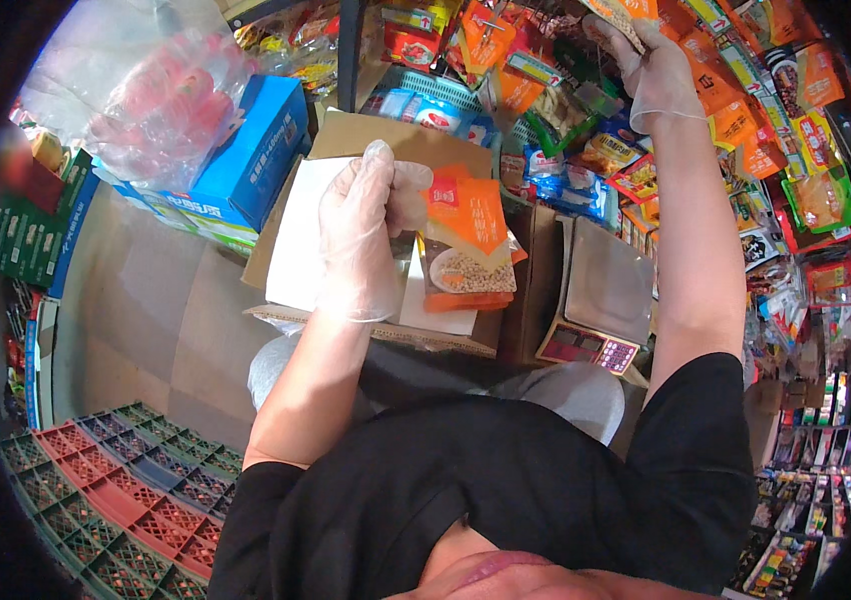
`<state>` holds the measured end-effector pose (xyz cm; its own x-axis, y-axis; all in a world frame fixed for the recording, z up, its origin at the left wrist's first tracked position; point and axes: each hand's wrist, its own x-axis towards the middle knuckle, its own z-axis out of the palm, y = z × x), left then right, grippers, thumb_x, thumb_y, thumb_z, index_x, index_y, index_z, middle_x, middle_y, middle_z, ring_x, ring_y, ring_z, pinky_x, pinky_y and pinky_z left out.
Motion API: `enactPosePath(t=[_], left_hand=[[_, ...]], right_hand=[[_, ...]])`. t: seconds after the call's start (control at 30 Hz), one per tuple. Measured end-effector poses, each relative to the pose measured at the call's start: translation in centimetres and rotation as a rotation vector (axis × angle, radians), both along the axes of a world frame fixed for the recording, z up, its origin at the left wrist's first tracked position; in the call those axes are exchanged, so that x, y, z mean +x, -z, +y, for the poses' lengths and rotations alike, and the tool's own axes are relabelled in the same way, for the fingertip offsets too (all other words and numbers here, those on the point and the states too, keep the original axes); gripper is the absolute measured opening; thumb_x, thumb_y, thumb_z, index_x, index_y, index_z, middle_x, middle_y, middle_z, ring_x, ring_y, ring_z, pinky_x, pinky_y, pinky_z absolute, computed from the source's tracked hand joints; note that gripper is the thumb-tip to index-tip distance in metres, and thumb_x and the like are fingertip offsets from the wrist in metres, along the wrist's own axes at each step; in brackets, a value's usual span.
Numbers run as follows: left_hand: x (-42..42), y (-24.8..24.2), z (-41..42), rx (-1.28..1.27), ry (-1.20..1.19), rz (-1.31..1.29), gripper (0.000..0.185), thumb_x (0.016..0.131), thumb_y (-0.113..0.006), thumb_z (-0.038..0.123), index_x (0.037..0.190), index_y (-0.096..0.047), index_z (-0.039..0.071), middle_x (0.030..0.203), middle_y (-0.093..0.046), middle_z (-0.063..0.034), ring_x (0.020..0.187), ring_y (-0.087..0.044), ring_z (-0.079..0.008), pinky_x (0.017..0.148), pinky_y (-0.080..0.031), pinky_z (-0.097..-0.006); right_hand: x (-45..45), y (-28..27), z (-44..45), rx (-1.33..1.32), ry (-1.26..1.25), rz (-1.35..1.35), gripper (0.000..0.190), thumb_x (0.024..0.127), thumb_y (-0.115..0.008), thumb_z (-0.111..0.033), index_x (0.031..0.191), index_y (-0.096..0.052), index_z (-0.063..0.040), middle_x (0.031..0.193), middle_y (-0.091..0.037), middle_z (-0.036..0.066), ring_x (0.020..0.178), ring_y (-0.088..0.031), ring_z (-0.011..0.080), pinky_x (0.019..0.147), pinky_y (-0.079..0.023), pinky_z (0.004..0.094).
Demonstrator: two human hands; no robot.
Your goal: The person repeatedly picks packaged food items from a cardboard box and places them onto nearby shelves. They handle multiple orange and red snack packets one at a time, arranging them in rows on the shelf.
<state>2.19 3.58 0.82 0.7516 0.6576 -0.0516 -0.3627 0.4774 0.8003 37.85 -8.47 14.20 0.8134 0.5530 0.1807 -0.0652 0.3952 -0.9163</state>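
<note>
My left hand (369, 217), in a clear plastic glove, is raised over an open cardboard box (403, 142). Its fingers curl at the left edge of several orange spice packets (470, 232) with a clear window of pale seeds; whether it grips them is unclear. White sheets or cartons (298, 240) lie in the box beneath. My right hand (650, 64), gloved too, reaches up to the shelf display and holds an orange packet (617, 19), partly cut off by the picture's upper edge.
A digital scale (605, 277) stands right of the box. Hanging packets (740, 135) fill the display at right, above teal baskets (463, 97). At left are a blue carton (260, 150), a clear bag of pink items (170, 97) and plastic crates (133, 487).
</note>
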Motion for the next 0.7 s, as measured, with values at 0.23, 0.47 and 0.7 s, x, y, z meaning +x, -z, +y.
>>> enactPosePath(t=[0.23, 0.47, 0.7], left_hand=[[0.3, 0.1, -0.3, 0.035, 0.02, -0.003, 0.043, 0.108, -0.056, 0.038, 0.091, -0.072, 0.002, 0.067, -0.046, 0.0068, 0.059, -0.036, -0.0041, 0.055, -0.025, -0.0244], [0.5, 0.2, -0.4, 0.018, 0.074, -0.012, 0.043, 0.109, -0.055, 0.037, 0.09, -0.07, 0.002, 0.064, -0.051, 0.0022, 0.058, -0.042, -0.0061, 0.057, -0.033, -0.0247], [0.5, 0.0, -0.7, 0.07, 0.053, 0.032, 0.046, 0.11, -0.049, 0.038, 0.092, -0.071, 0.002, 0.063, -0.046, 0.0045, 0.058, -0.037, -0.006, 0.056, -0.027, -0.0258]], right_hand=[[1.8, -0.3, 0.6, -0.015, 0.026, 0.041, 0.044, 0.109, -0.049, -0.012, 0.142, -0.04, 0.016, 0.14, -0.053, 0.034, 0.117, -0.067, 0.0471, 0.085, -0.068, 0.0347], [8.9, 1.4, 2.1, -0.159, 0.076, 0.002, 0.043, 0.109, -0.048, -0.015, 0.139, -0.044, 0.016, 0.128, -0.063, 0.029, 0.108, -0.073, 0.0374, 0.078, -0.069, 0.0285], [15.4, 1.7, 6.5, -0.106, 0.202, 0.201, 0.036, 0.101, -0.058, -0.016, 0.131, -0.058, 0.005, 0.115, -0.073, 0.022, 0.098, -0.075, 0.0356, 0.063, -0.066, 0.0355]])
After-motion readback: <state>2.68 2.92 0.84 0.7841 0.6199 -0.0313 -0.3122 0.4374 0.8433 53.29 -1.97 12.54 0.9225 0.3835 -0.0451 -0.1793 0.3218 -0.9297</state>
